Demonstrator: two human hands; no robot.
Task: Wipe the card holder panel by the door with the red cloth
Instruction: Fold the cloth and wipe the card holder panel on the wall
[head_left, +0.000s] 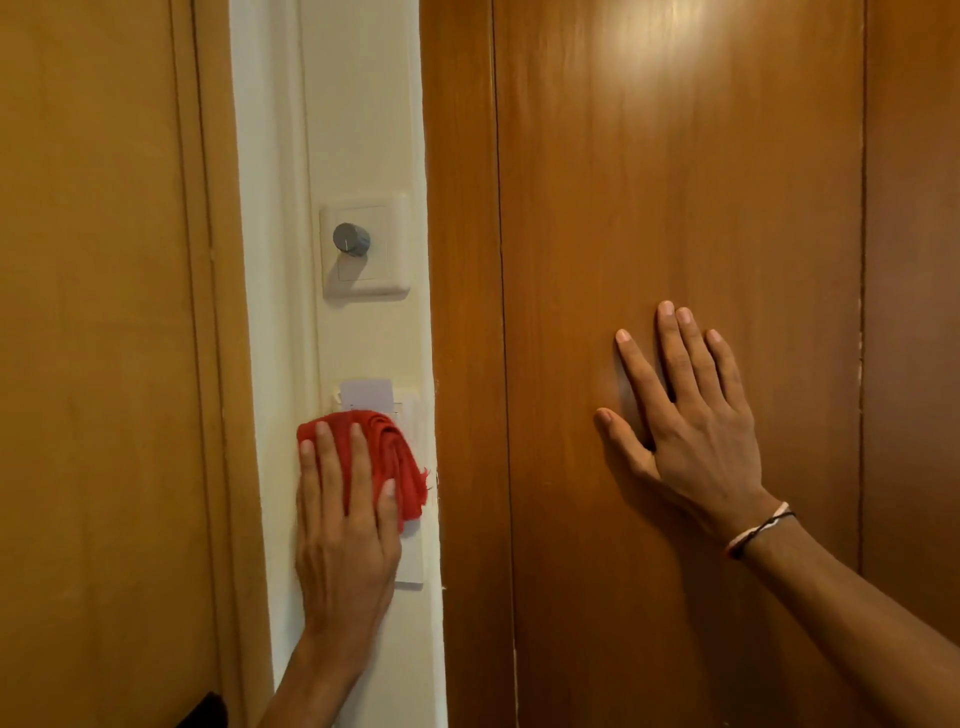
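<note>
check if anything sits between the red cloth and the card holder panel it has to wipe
Nothing visible does. The left hand presses the folded red cloth flat against the white card holder panel. The white card sticks out just above the cloth, not between them.

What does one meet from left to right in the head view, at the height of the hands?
Lighter wooden panel → left hand pressing the red cloth on the card holder panel → darker wooden door → right hand, flat on it.
</note>
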